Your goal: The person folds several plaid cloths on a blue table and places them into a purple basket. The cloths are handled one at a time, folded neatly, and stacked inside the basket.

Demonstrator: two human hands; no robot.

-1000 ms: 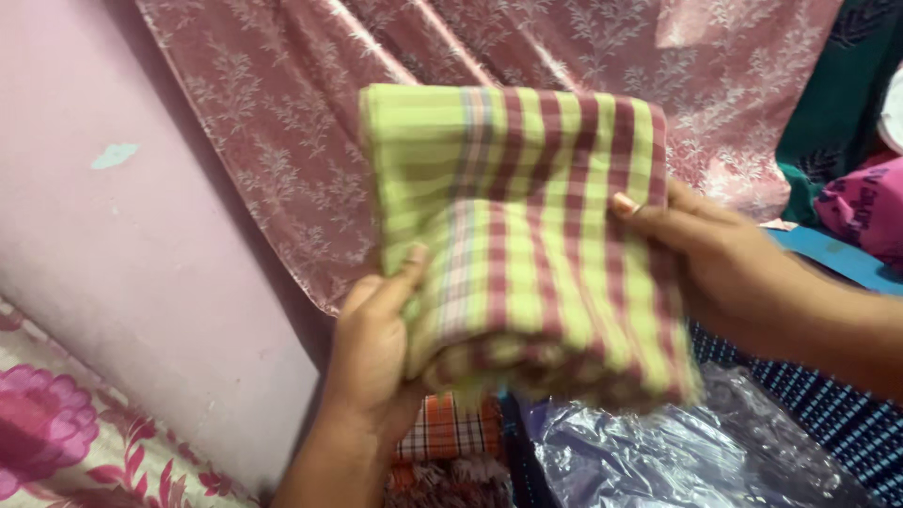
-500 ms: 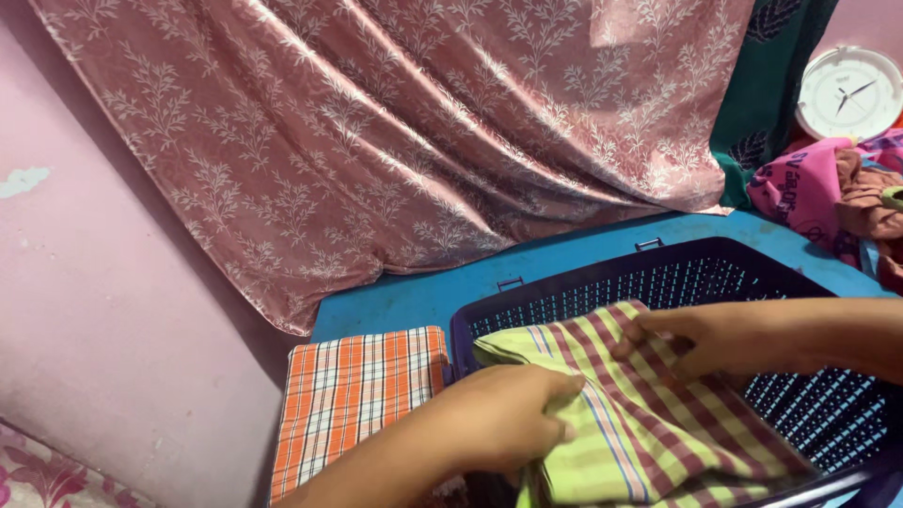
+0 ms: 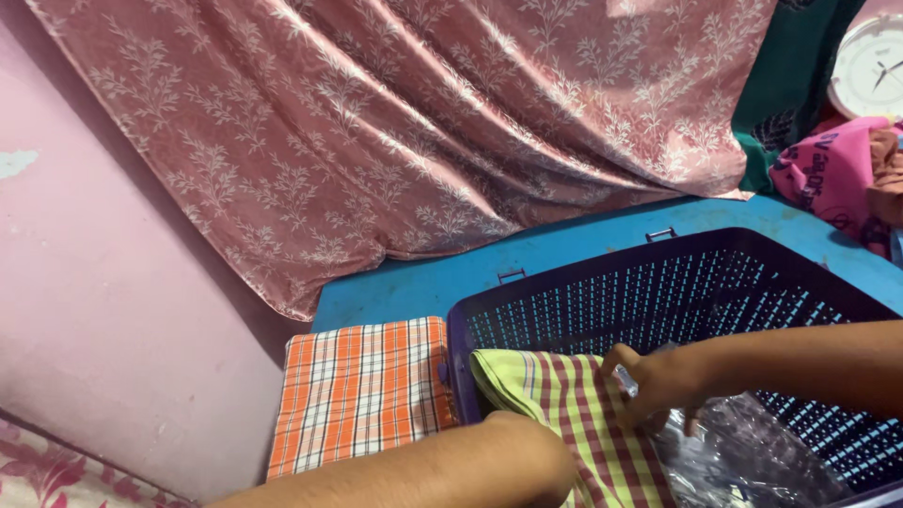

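Observation:
A folded green and maroon checked cloth (image 3: 574, 414) lies inside a dark purple plastic basket (image 3: 658, 282), against its left wall. My right hand (image 3: 649, 381) reaches in from the right and grips the cloth's right edge, next to crumpled clear plastic (image 3: 743, 452) on the basket floor. My left hand (image 3: 531, 456) comes in from the bottom. Only its wrist and the back of the hand show at the cloth's near left corner, and its fingers are hidden.
A folded orange checked cloth (image 3: 362, 390) lies just left of the basket on a blue surface (image 3: 564, 254). A pink patterned curtain (image 3: 423, 122) hangs behind. At the far right are a pink garment pile (image 3: 832, 174) and a white clock (image 3: 870, 66). A pink wall (image 3: 113, 310) stands left.
The green checked cloth, held up in both hands a second ago, has gone down into the basket and now lies lower and flatter. Both hands followed it down.

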